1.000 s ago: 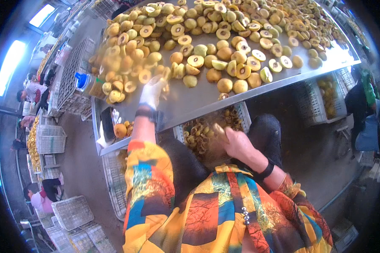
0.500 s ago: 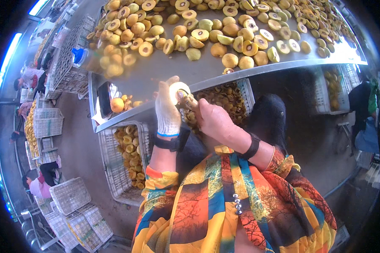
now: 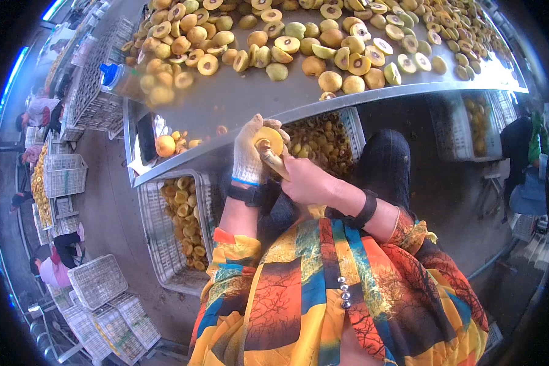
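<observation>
**Tool against the middle of a fruit half**

Center of frame: the left hand [image 3: 247, 157] (gloved in white) grips a yellow fruit half [image 3: 274, 138], fingers curled round its edge. The right hand [image 3: 311, 180], bare, is closed on a short tool [image 3: 276, 164], its head at the middle of the cut face. Depth of the tip: cannot tell.

Judgement on technique: brace the half firmly in the palm, leave the gloved fingertips clear of the tool's path, and turn the tool tightly about the center to spare the surrounding flesh. Working over the crate [image 3: 357, 129] just right of center should catch scraps. More halves lie on the metal table [image 3: 241, 97], top of frame.
</observation>
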A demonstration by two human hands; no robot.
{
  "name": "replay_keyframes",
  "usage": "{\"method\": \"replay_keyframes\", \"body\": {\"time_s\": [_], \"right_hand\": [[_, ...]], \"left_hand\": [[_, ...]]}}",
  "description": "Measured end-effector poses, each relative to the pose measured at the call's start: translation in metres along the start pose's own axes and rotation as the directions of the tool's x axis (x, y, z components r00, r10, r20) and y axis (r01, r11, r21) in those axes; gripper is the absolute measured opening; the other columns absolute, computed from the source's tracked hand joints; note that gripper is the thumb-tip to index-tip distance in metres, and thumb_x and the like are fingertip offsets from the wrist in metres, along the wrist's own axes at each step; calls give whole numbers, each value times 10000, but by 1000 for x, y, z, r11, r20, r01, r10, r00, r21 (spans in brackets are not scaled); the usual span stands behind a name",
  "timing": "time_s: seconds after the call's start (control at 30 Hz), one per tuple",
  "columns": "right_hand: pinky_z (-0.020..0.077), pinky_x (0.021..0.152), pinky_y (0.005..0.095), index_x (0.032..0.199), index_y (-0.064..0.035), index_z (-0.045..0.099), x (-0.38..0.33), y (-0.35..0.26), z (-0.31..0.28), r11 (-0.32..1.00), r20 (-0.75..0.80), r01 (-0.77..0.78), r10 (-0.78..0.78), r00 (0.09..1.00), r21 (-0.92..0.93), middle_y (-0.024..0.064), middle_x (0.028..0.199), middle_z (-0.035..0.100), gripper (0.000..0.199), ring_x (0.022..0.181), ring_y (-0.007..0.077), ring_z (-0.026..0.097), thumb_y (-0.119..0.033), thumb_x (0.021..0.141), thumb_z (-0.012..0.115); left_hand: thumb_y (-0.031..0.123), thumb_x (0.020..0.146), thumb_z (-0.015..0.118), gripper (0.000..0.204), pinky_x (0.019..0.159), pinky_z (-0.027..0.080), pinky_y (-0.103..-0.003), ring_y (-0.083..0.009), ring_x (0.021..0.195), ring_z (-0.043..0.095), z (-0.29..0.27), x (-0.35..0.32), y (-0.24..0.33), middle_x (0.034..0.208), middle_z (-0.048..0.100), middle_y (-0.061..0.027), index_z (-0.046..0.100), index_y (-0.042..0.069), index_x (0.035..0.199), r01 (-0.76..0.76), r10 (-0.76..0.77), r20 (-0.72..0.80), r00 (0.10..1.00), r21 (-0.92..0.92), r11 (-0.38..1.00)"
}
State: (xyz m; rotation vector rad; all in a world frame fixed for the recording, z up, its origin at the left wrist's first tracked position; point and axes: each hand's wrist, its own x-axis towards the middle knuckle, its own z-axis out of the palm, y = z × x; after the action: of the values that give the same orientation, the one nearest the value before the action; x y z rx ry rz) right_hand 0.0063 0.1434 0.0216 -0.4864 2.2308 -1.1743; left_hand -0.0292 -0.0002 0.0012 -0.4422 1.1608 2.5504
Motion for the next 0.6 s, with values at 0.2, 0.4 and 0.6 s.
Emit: {"method": "replay_keyframes", "body": {"time_s": [0.2, 0.4, 0.6], "right_hand": [[432, 478, 264, 925, -6, 553, 5, 0, -23, 888, 374, -318, 186, 909, 333, 65, 672, 572, 211, 541, 126, 535, -115, 744, 558], [323, 401, 182, 900, -53, 562, 6, 31, -26, 578, 454, -231, -276, 847, 783, -2, 623, 516, 150, 472, 57, 458, -105, 763, 593], [472, 686, 428, 827, -25, 565, 21, 77, 2, 921, 185, 169, -109, 977, -351, 190, 755, 610, 225, 763, 368, 594, -227, 744, 620]], "left_hand": [[477, 882, 477, 430, 415, 491, -323, -274, 554, 612, 2, -1, -4, 778, 618, -168, 586, 63, 929, -58, 61, 26, 998, -119, 991], [529, 866, 471, 480, 498, 464, -285, -289, 709, 578, -10, -7, 27, 873, 582, -159, 524, 74, 1006, -262, 220, -186, 958, -242, 934], [538, 877, 430, 504, 417, 426, -238, -226, 609, 587, -62, -67, 73, 840, 604, -122, 515, 86, 1083, -334, 328, -409, 851, 59, 941]]}}
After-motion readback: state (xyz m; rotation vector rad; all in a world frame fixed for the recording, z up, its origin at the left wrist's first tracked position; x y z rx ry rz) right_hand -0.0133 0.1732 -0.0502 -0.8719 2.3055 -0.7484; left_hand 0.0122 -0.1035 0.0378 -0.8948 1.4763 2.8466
